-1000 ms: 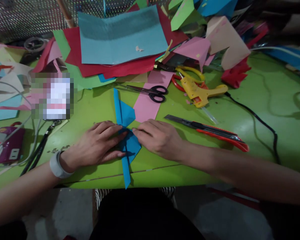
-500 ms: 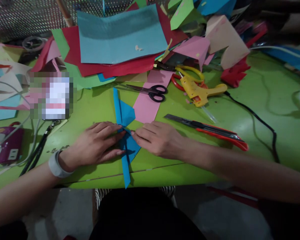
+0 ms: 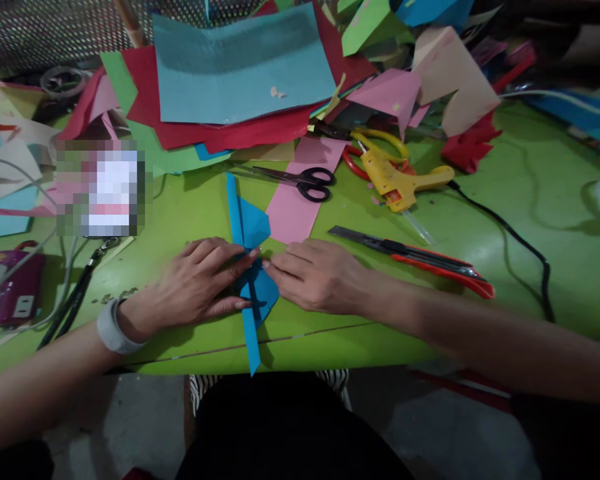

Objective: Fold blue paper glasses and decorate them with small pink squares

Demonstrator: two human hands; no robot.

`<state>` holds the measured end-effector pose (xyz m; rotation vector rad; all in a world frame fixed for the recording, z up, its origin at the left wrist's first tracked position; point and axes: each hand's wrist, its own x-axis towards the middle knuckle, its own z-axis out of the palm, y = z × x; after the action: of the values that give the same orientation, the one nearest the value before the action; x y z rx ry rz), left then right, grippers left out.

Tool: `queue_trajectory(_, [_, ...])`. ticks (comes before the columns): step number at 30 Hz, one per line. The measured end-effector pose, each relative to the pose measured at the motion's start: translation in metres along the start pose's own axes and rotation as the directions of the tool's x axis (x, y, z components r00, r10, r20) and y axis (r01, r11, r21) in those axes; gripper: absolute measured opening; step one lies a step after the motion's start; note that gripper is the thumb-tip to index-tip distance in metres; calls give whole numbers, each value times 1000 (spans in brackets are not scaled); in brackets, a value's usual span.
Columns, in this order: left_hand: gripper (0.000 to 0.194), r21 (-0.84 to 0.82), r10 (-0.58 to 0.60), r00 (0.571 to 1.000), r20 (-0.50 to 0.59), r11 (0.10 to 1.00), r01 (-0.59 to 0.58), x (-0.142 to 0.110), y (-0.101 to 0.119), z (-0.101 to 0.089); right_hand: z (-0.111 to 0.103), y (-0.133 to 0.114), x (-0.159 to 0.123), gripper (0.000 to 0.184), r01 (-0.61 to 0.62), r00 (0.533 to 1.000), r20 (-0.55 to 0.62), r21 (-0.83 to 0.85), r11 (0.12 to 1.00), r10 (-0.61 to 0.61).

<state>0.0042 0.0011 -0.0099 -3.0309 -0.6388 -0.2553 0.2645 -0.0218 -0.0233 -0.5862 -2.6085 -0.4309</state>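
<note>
A piece of folded blue paper (image 3: 255, 223) lies on the green table, with a narrow folded strip along its left side. My left hand (image 3: 197, 277) rests on that strip, fingers stretched out and thumb apart, one fingertip reaching over the paper's narrow middle. From the other side, my right hand (image 3: 317, 275) has its fingers curled in a pinch at the paper's right edge. What exactly sits between those fingertips is partly hidden. Beyond the hands, black-handled scissors (image 3: 313, 185) lie across a pink paper piece (image 3: 293, 223).
A red utility knife (image 3: 430, 260) with its blade out lies to the right. Behind it are a yellow glue gun (image 3: 397, 177) with a black cord and yellow-and-red-handled pliers (image 3: 395, 143). Stacked coloured sheets (image 3: 245, 73) stand behind; a phone (image 3: 113, 193) and purple device (image 3: 13, 287) are left.
A finger of my left hand has stretched further right over the paper's middle. The right hand stays in nearly the same place at the paper's edge.
</note>
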Motion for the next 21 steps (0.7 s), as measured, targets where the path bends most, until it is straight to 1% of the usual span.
queue_trajectory(3, [67, 0, 4, 1000, 5, 1000, -4, 0, 0, 0, 0, 0, 0, 17, -1, 1000, -16, 21, 1000, 1])
queue_trajectory(5, [66, -14, 3, 1000, 10, 1000, -3, 0, 0, 0, 1, 1, -1, 17, -16, 1000, -12, 69, 998, 17])
queue_trajectory(9, [65, -28, 3, 1000, 5, 1000, -3, 1, -1, -1, 1, 1, -3, 23, -150, 988, -2, 178, 973, 153])
queue_trajectory(12, [66, -24, 3, 1000, 0, 1000, -3, 1, 0, 0, -2, 0, -2, 27, -218, 975, -11, 185, 958, 224])
queue_trajectory(14, [68, -9, 5, 1000, 2, 1000, -5, 2, 0, 0, -4, -3, 0, 33, -225, 974, 17, 170, 959, 226])
queue_trajectory(18, [67, 23, 15, 1000, -10, 1000, -15, 2, 1, 0, -8, -11, 3, 45, -215, 972, 125, 128, 968, 199])
queue_trajectory(21, [66, 23, 10, 1000, -11, 1000, -9, 2, 1, -1, -10, -14, 4, 49, -207, 972, 134, 96, 974, 194])
